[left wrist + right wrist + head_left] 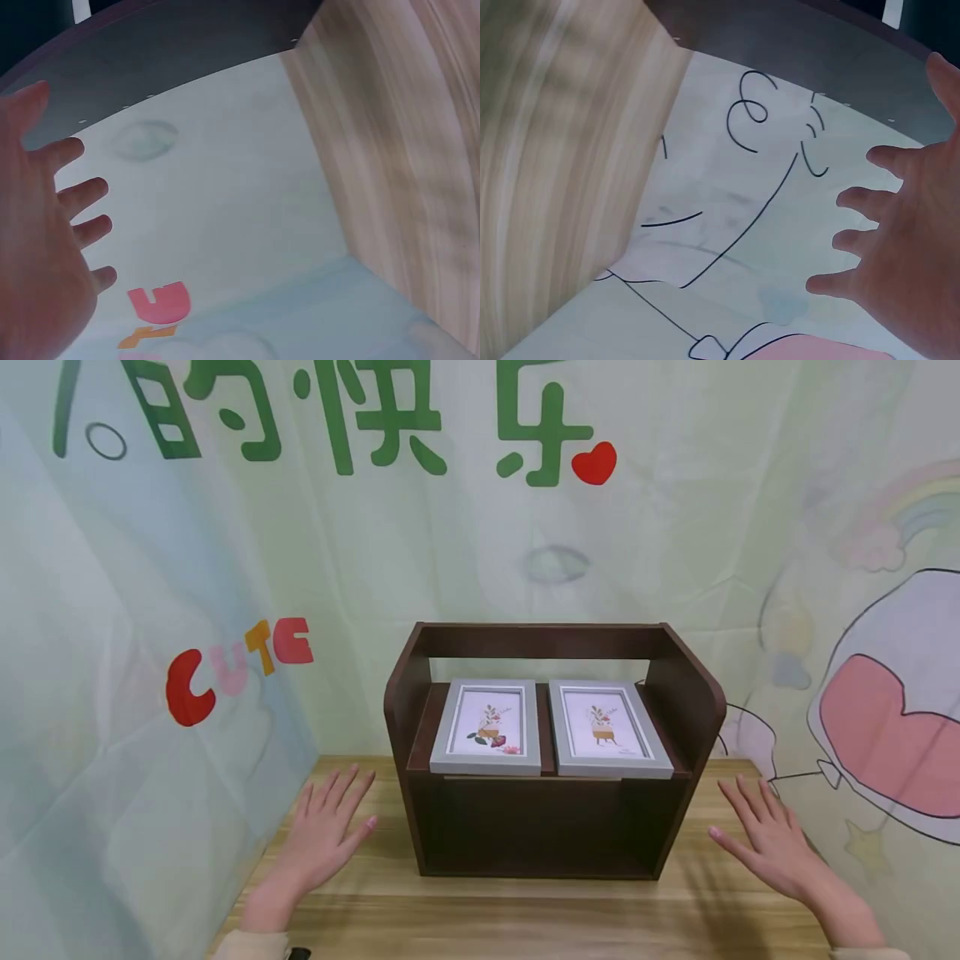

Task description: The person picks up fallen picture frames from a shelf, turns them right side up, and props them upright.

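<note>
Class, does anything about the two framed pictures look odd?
Yes: the left picture frame has a dark red flower and a pink flower low down; the similar right picture frame shows neither there.

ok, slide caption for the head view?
Left hand and right hand flank a brown shelf bearing two grey picture frames.

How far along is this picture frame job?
Done: two silver rectangular picture frames lie side by side on the dark brown boxy shelf. In hand: nothing; the left hand and right hand are spread beside it. Left: probably little, as both frames look settled.
</note>
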The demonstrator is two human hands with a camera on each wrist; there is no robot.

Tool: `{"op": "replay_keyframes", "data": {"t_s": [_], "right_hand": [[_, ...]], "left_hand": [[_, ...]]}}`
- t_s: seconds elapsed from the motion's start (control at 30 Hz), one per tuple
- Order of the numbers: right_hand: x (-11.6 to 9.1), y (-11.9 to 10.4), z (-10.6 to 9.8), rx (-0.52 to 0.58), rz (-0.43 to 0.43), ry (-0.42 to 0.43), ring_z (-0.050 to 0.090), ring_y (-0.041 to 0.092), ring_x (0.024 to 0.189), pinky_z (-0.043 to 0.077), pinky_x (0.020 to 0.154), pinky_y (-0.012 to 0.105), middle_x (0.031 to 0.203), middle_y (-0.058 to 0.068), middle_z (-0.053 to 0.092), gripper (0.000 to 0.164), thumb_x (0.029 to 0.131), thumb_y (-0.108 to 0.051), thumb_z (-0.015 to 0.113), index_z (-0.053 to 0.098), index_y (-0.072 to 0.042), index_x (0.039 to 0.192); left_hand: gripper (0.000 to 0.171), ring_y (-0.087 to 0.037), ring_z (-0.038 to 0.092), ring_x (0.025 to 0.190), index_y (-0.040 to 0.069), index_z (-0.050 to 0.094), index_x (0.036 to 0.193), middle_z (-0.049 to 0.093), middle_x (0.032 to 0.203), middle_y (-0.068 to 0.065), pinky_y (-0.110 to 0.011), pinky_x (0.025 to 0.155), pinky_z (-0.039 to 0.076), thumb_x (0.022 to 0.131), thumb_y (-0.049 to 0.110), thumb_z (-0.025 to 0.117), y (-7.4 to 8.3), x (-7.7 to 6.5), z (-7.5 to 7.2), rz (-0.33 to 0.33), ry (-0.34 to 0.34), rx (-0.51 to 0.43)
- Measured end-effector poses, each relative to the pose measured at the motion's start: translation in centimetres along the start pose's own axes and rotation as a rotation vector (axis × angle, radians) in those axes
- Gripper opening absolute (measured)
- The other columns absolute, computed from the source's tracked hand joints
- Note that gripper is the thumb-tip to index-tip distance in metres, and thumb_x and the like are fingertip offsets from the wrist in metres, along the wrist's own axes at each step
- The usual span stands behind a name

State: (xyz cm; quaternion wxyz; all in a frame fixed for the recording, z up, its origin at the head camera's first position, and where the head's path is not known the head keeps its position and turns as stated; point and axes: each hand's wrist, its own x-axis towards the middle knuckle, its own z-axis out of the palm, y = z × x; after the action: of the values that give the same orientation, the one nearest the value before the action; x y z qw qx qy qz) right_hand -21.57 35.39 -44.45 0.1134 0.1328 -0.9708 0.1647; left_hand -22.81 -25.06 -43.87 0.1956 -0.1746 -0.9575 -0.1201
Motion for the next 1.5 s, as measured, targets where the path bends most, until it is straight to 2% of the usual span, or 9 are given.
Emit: {"op": "replay_keyframes", "data": {"t_s": [0.37,0.47,0.67,0.83,0.97,1.23,1.33,1.43,1.5], "right_hand": [[0.0,-1.6,-1.2,0.033,-0.081,0.103,0.003,0.05,0.141,0.014,0.097,0.076,0.15,0.032,0.023,0.075,0.092,-0.034,0.057,0.018,-0.015,0.153],[-0.1,-2.0,-1.4,0.046,-0.104,0.122,0.007,0.052,0.14,0.009,0.104,0.073,0.148,0.033,0.026,0.075,0.092,-0.032,0.058,0.018,-0.015,0.153],[-0.2,-2.7,-1.9,0.068,-0.119,0.141,0.012,0.049,0.14,-0.007,0.117,0.052,0.148,0.031,0.029,0.075,0.092,-0.03,0.059,0.018,-0.012,0.152],[-0.5,-3.5,-2.6,0.127,-0.096,0.141,0.022,0.051,0.134,0.007,0.111,0.066,0.147,0.028,0.03,0.076,0.09,-0.029,0.062,0.02,-0.013,0.152],[-0.8,-4.4,-3.0,0.157,-0.074,0.147,0.029,0.052,0.128,0.023,0.095,0.074,0.144,0.029,0.034,0.076,0.089,-0.029,0.065,0.023,-0.017,0.151],[-1.1,-5.9,-3.7,0.158,-0.077,0.201,0.042,0.046,0.121,0.037,0.083,0.069,0.137,0.023,0.044,0.074,0.085,-0.026,0.07,0.032,-0.018,0.148],[-1.1,-6.3,-3.8,0.154,-0.101,0.252,0.049,0.041,0.115,0.042,0.082,0.065,0.134,0.019,0.049,0.072,0.083,-0.023,0.073,0.037,-0.016,0.145],[-1.0,-6.7,-3.8,0.153,-0.12,0.311,0.052,0.034,0.109,0.045,0.098,0.035,0.132,0.014,0.053,0.071,0.08,-0.02,0.075,0.042,-0.017,0.142],[-0.9,-7.0,-3.9,0.155,-0.136,0.346,0.052,0.027,0.109,0.035,0.099,0.009,0.131,0.012,0.054,0.071,0.079,-0.019,0.076,0.043,-0.019,0.142]], "left_hand": [[0.061,-0.038,0.027,0.138,0.017,0.036,0.147,0.035,0.151,-0.013,-0.05,0.118,0.003,0.093,0.038,0.054,1.1,0.1,-1.5,0.061,0.095,0.026],[0.06,-0.036,0.029,0.138,0.016,0.038,0.146,0.037,0.15,-0.012,-0.047,0.118,0.004,0.093,0.038,0.055,1.4,0.1,-1.8,0.081,0.116,0.018],[0.057,-0.033,0.038,0.133,0.013,0.045,0.141,0.047,0.143,-0.01,-0.034,0.12,0.006,0.09,0.035,0.059,1.9,0.4,-2.2,0.159,0.194,0.004],[0.054,-0.033,0.045,0.128,0.008,0.05,0.136,0.052,0.138,-0.011,-0.018,0.117,0.002,0.089,0.032,0.061,2.2,0.6,-2.4,0.219,0.255,-0.028],[0.052,-0.034,0.049,0.123,0.007,0.054,0.133,0.056,0.133,-0.012,-0.016,0.116,0.007,0.088,0.031,0.063,2.5,0.7,-2.7,0.263,0.303,-0.055],[0.053,-0.026,0.051,0.122,0.012,0.053,0.135,0.058,0.13,-0.009,-0.028,0.111,0.028,0.086,0.029,0.065,3.5,1.0,-3.3,0.289,0.323,-0.085],[0.052,-0.025,0.053,0.12,0.01,0.054,0.134,0.059,0.129,-0.009,-0.024,0.11,0.029,0.087,0.029,0.064,3.9,1.2,-3.5,0.32,0.346,-0.112],[0.049,-0.025,0.053,0.118,0.007,0.055,0.132,0.059,0.128,-0.008,-0.018,0.111,0.026,0.09,0.03,0.061,4.4,1.5,-3.6,0.363,0.379,-0.147],[0.047,-0.025,0.053,0.117,0.006,0.056,0.131,0.059,0.128,-0.008,-0.016,0.111,0.024,0.092,0.033,0.058,4.7,1.8,-3.7,0.39,0.401,-0.165]]}}
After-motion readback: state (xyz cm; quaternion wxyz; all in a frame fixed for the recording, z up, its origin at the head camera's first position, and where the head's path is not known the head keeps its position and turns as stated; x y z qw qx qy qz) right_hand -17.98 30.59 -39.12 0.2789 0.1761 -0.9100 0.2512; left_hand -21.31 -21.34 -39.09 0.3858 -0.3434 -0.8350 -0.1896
